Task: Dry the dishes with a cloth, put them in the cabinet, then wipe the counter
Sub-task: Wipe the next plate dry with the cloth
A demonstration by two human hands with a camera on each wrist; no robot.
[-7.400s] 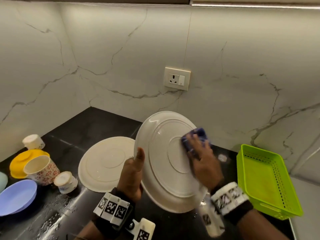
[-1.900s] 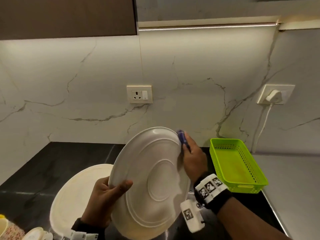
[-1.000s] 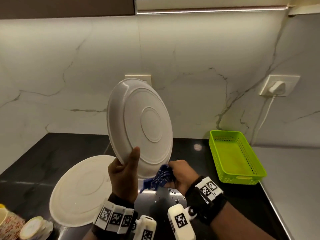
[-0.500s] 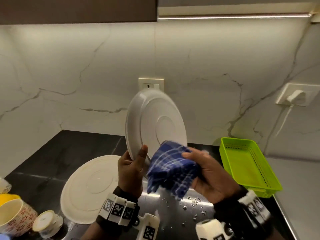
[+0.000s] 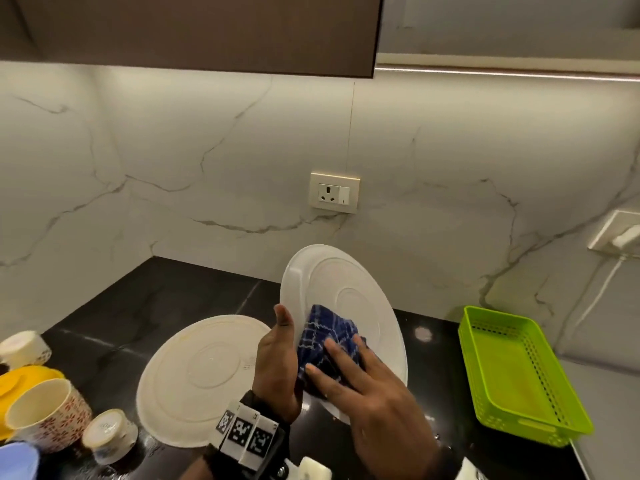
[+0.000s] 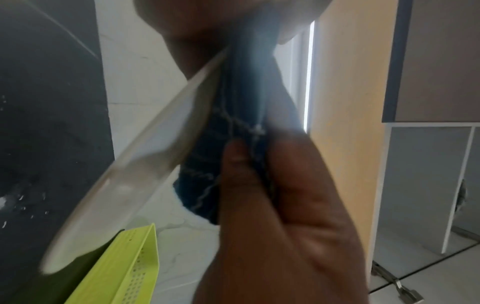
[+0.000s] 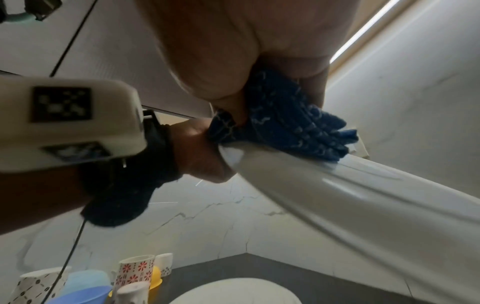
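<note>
A white plate (image 5: 363,292) is held up on edge over the black counter (image 5: 145,306), its underside towards me. My left hand (image 5: 278,351) grips its lower left rim, thumb on the near face. My right hand (image 5: 353,372) presses a blue checked cloth (image 5: 325,336) flat against the plate's lower part with straight, spread fingers. The left wrist view shows the plate's rim (image 6: 145,156) edge-on with the cloth (image 6: 233,115) bunched behind it. In the right wrist view the cloth (image 7: 291,127) lies under my palm on the plate (image 7: 363,195).
A second white plate (image 5: 204,372) lies upside down on the counter to the left. Further left stand a floral mug (image 5: 45,414), small cups (image 5: 107,434), a yellow bowl (image 5: 20,379) and a blue bowl (image 5: 14,459). A green basket (image 5: 512,372) sits right. A dark cabinet (image 5: 194,29) hangs overhead.
My right hand, which held the cloth up in front of the plate, now presses it flat on the plate. The left hand keeps its grip, and the plate sits lower.
</note>
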